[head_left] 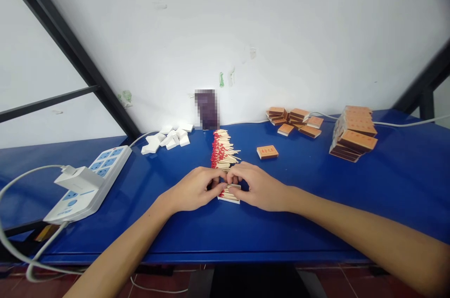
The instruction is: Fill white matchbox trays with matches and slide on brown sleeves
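Observation:
My left hand [195,190] and my right hand [258,188] meet at the middle of the blue table [316,204], fingers curled over a small white tray of matches [230,193]. Both hands pinch at the matches in that tray. Just beyond my fingertips lies a long pile of red-tipped matches [222,149]. A single orange matchbox [267,152] lies to the right of the pile.
A white power strip [92,181] with a plugged-in adapter and cables sits at the left. Several white inner trays [168,137] lie at the back left. Orange matchboxes [295,121] are scattered at the back, with a taller stack [354,134] at the right.

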Available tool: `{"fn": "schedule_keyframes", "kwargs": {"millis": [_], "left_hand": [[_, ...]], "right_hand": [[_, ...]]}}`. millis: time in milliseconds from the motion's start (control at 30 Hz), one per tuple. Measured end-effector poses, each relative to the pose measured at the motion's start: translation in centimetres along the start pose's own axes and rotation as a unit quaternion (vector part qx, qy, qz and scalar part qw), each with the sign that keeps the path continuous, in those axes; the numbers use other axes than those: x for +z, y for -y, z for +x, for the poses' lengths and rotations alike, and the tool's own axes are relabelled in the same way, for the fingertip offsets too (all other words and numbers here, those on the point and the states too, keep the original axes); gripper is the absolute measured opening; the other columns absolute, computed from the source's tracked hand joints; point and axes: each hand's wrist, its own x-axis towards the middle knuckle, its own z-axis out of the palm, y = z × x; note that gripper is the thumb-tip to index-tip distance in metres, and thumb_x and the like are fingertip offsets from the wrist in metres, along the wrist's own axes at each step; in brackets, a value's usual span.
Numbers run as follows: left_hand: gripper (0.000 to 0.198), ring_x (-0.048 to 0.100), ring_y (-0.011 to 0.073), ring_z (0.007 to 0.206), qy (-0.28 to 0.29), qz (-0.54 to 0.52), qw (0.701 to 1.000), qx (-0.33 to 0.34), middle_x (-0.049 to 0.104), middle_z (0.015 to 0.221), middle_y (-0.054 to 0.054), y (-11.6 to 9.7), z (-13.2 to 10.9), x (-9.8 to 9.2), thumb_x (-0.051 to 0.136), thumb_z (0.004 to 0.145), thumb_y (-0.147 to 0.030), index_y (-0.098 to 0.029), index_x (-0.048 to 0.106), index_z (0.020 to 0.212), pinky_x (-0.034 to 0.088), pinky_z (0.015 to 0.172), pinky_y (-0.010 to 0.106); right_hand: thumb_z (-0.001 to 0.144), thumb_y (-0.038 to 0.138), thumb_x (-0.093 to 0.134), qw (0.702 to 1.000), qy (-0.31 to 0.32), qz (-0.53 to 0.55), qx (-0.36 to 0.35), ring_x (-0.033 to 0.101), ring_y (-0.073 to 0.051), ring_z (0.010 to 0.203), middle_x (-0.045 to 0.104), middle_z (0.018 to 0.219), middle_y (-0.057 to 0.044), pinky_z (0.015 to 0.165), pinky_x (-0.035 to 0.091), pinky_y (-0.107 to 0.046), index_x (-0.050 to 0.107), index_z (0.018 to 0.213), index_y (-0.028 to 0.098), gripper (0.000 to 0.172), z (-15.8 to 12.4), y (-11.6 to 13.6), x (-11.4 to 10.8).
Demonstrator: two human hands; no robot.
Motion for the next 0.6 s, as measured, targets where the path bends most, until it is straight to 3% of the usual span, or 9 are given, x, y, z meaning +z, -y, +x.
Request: {"fn": "schedule_keyframes", "kwargs": {"millis": [300, 433, 600], "left_hand": [[0.022, 0.049, 0.0117, 0.062, 0.002, 0.064, 0.998, 0.019, 0.059, 0.072, -0.002, -0.1, 0.0, -0.2, 0.045, 0.099, -0.030, -0.019, 0.059, 0.086, 0.034, 0.060, 0.023], [0.015, 0.050, 0.0126, 0.062, 0.018, 0.073, 0.997, 0.026, 0.058, 0.071, -0.002, -0.3, -0.3, -0.6, 0.048, 0.096, -0.029, -0.019, 0.060, 0.093, 0.035, 0.062, 0.025], [0.024, 0.050, 0.0128, 0.061, 0.020, 0.104, 0.994, 0.021, 0.056, 0.072, -0.003, -0.5, -0.6, -0.7, 0.064, 0.085, -0.040, -0.020, 0.060, 0.098, 0.035, 0.062, 0.026]], "right_hand": [[0.088, 0.013, 0.056, 1.000, 0.011, -0.001, -0.001, 0.052, -0.017, 0.082, 0.059, 0.079, 0.001, 0.075, 0.041, -0.029, 0.055, 0.086, 0.021, 0.008, 0.0, 0.1, -0.1], [0.089, 0.015, 0.055, 1.000, 0.007, -0.024, -0.009, 0.053, -0.018, 0.084, 0.060, 0.083, -0.001, 0.075, 0.041, -0.030, 0.054, 0.088, 0.021, 0.006, -0.1, 0.2, 0.1], [0.092, 0.014, 0.045, 0.977, -0.016, -0.209, -0.029, 0.055, -0.022, 0.088, 0.063, 0.094, -0.008, 0.078, 0.038, -0.034, 0.057, 0.096, 0.018, 0.014, 0.1, -0.2, -1.8]]}}
